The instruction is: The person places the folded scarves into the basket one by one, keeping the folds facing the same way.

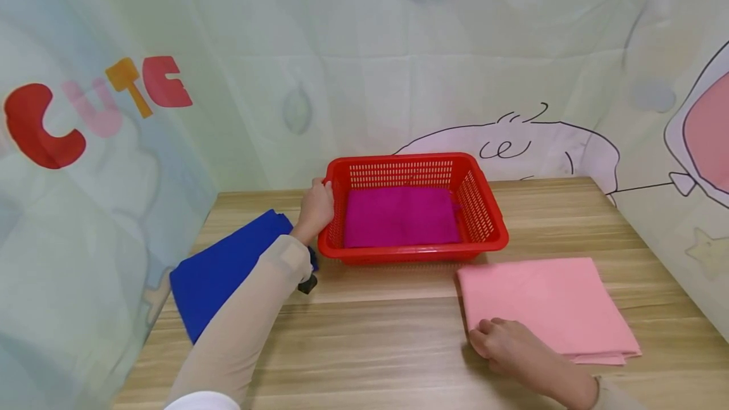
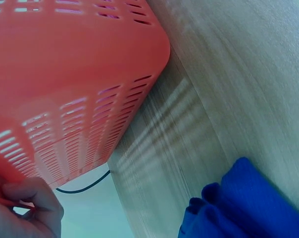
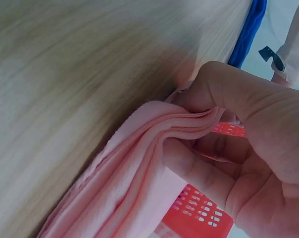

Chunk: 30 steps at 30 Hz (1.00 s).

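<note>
One hand, the left, grips the left end of a red perforated plastic basket, its thumb and fingers clamped on the rim; the left wrist view shows the thumb bent against the red edge beside the slotted wall. The basket stands upright near the back edge of a wood-grain table, and a folded magenta cloth lies flat inside, covering most of its floor. The right hand pinches the near left part of a folded pink cloth, and the right wrist view shows several layers bunched between thumb and fingers. That pink cloth rests on the table in front of the basket and to its right, its far left corner just beside the basket's near right corner. To the left of the basket lies a folded blue cloth, partly hidden by the left forearm in its beige sleeve. A small dark piece shows at the left cuff. Behind the table hangs a pale printed backdrop bearing the letters "CUTE" and a pink balloon.
</note>
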Each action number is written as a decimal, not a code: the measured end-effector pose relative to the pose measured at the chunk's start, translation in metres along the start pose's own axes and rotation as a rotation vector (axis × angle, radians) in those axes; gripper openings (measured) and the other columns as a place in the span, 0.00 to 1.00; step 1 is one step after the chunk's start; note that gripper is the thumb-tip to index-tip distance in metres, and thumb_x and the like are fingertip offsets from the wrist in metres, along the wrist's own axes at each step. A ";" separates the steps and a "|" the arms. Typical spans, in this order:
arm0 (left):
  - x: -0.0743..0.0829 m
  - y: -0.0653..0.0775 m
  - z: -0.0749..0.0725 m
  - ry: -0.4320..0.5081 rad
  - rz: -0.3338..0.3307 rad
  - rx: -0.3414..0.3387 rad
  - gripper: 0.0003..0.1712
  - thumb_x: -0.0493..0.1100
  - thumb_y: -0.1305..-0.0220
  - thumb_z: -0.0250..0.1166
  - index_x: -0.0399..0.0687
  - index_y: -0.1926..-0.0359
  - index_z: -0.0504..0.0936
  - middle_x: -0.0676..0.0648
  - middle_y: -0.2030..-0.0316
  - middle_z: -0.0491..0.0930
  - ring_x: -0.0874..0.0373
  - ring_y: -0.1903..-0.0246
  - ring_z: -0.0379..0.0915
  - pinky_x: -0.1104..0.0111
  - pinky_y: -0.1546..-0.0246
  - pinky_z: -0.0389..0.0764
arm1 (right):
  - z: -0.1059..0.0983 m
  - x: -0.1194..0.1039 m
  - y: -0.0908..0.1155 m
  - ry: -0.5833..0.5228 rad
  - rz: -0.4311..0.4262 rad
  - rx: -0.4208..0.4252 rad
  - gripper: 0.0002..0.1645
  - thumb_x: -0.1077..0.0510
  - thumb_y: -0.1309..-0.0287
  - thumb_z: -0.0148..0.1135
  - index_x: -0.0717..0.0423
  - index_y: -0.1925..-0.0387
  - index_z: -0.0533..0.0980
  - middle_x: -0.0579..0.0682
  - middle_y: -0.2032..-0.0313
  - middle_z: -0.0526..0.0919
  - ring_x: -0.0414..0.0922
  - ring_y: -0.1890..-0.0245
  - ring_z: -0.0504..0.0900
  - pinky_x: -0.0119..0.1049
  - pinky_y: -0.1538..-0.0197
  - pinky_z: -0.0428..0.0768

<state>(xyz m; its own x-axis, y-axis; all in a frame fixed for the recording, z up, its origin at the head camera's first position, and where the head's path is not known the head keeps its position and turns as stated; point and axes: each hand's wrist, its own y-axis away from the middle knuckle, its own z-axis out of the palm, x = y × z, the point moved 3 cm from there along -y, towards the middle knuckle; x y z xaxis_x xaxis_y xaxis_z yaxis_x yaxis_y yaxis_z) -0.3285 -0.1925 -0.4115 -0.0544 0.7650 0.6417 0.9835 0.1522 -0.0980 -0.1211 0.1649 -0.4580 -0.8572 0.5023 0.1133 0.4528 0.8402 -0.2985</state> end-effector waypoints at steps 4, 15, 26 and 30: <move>-0.001 0.000 0.000 -0.002 0.002 0.002 0.26 0.46 0.18 0.39 0.28 0.35 0.62 0.30 0.62 0.79 0.41 0.65 0.82 0.54 0.64 0.85 | 0.001 -0.003 -0.003 -0.005 -0.009 -0.006 0.24 0.69 0.79 0.72 0.50 0.77 0.69 0.43 0.80 0.68 0.42 0.82 0.69 0.29 0.83 0.66; -0.002 0.000 -0.002 0.003 0.003 0.000 0.26 0.46 0.18 0.39 0.28 0.35 0.62 0.30 0.61 0.79 0.40 0.65 0.82 0.53 0.63 0.85 | 0.002 -0.010 -0.012 -0.033 -0.029 -0.011 0.23 0.70 0.78 0.71 0.49 0.79 0.68 0.41 0.80 0.69 0.40 0.82 0.68 0.27 0.83 0.64; -0.001 0.000 0.000 0.030 0.006 -0.003 0.25 0.46 0.18 0.40 0.29 0.34 0.62 0.32 0.63 0.79 0.43 0.68 0.83 0.55 0.65 0.85 | 0.001 -0.016 -0.019 -0.038 -0.041 -0.034 0.23 0.71 0.77 0.72 0.48 0.79 0.69 0.40 0.80 0.69 0.38 0.82 0.68 0.26 0.82 0.65; -0.002 -0.002 0.001 0.031 -0.001 -0.003 0.25 0.46 0.18 0.40 0.30 0.35 0.62 0.33 0.64 0.79 0.43 0.68 0.83 0.55 0.66 0.86 | 0.003 -0.019 -0.023 -0.018 -0.064 -0.039 0.24 0.68 0.77 0.74 0.47 0.79 0.69 0.40 0.80 0.69 0.37 0.82 0.68 0.25 0.82 0.65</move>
<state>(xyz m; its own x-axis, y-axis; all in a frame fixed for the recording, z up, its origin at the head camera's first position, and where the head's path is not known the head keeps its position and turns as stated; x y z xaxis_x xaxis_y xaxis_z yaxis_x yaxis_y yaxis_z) -0.3300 -0.1935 -0.4136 -0.0499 0.7450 0.6652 0.9839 0.1511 -0.0954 -0.1159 0.1357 -0.4567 -0.8888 0.4438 0.1143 0.4058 0.8780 -0.2538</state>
